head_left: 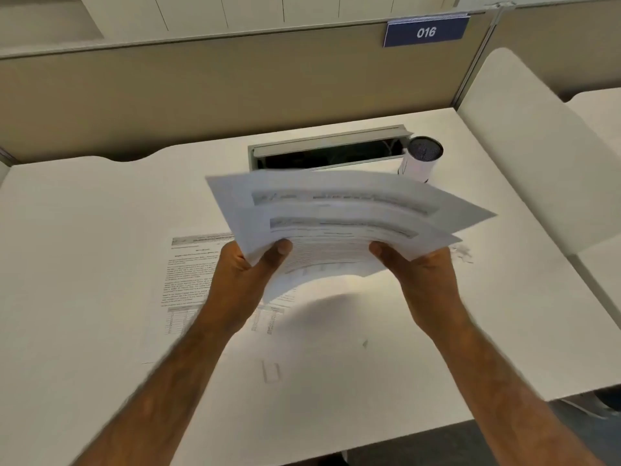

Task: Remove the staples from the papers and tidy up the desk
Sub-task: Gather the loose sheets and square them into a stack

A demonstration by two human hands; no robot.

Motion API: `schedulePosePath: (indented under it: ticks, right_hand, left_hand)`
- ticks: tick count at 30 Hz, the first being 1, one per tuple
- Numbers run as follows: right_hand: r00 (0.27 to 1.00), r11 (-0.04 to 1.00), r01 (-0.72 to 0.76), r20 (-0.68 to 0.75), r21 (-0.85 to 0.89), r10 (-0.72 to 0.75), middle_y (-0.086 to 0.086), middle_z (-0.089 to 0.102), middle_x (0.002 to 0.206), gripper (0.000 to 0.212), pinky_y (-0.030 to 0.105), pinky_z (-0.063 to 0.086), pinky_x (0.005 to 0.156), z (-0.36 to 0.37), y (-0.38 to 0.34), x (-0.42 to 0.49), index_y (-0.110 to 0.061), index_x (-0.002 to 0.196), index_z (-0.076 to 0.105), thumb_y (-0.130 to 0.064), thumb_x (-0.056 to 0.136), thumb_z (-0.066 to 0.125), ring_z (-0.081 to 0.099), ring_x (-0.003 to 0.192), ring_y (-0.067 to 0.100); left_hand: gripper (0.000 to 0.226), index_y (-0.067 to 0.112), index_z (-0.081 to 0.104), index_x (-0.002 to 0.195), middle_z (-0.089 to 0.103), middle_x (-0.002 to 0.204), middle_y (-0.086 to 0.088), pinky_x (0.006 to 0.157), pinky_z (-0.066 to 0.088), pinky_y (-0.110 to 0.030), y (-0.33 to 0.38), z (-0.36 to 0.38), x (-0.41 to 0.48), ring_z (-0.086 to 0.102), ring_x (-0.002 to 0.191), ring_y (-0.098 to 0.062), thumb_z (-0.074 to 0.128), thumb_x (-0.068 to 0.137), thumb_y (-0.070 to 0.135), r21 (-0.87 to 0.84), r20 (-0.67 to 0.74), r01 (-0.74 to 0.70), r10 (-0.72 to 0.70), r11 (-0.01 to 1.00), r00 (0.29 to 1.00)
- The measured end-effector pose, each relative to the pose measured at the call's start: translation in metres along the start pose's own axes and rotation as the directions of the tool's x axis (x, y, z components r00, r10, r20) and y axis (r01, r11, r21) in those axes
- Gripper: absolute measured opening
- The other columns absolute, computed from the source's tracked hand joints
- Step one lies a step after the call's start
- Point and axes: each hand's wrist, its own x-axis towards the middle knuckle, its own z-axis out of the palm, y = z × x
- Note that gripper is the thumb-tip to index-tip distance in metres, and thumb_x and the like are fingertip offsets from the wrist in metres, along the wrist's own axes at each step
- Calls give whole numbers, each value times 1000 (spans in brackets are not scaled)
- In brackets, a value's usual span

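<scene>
1. Because the papers (336,210) are blurred, their print is unreadable, and they hide part of a sheet (195,264) lying on the surface (84,264).
2. The left hand (248,274) and right hand (423,277) pinch their near edge, thumbs on top, above the surface.

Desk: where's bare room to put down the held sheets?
Bare: desk left of the flat printed sheet; front-right corner, outboard of the right hand. Crowded: centre under the held sheets, with a staple; rear with cable hatch and cylinder.

Both forearms stretched forward. Left hand (242,273) and right hand (422,274) raised, thumbs on top, pinching papers (336,203).
</scene>
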Motion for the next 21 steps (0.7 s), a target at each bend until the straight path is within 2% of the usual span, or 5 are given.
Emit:
schedulePosePath:
  ticks: [2, 5, 8, 14, 21]
  right_hand:
    - [1000, 1000, -26, 16, 3, 26, -3, 75, 109, 37, 24, 54, 86, 5, 7, -2, -22, 114, 68, 4, 88, 67, 70, 105, 17]
    - [997, 998, -70, 22, 7, 70, -4, 75, 111, 38, 25, 56, 85, 9, 13, -5, -29, 113, 69, 1, 90, 67, 70, 106, 17]
    - [997, 997, -72, 25, -12, 72, -2, 74, 114, 41, 30, 58, 88, 8, 15, -4, -31, 115, 68, -1, 88, 71, 70, 108, 18]
    - [970, 957, -220, 66, -191, 236, -6, 71, 117, 50, 40, 58, 93, 2, 38, -11, -29, 123, 59, -9, 82, 78, 67, 110, 13]
    - [970, 946, -243, -28, -213, 243, -12, 72, 110, 53, 25, 55, 85, 2, 59, -15, -39, 109, 62, 7, 83, 55, 67, 106, 6]
  left_hand:
    - [25, 58, 70, 109, 76, 108, 19, 86, 61, -29, -6, -2, -4, 71, 107, -10, 72, 84, 58, 7, -28, 10, -10, 1000, 1000]
    - [22, 60, 69, 107, 76, 107, 17, 88, 63, -37, -15, -2, -7, 71, 106, -15, 68, 86, 58, 27, -68, 43, -41, 999, 997]
    - [40, 59, 69, 108, 76, 108, 16, 83, 63, -32, -20, -5, -9, 72, 106, -15, 69, 73, 77, 6, -59, 30, -30, 1000, 998]
    - [29, 40, 70, 104, 76, 96, 27, 78, 57, -15, -37, 5, -16, 72, 97, 4, 77, 78, 29, -23, -84, 121, -123, 992, 989]
    - [31, 38, 67, 114, 77, 104, 13, 84, 61, -26, -75, 3, -17, 72, 104, -8, 75, 87, 25, 25, -153, 224, -218, 974, 964]
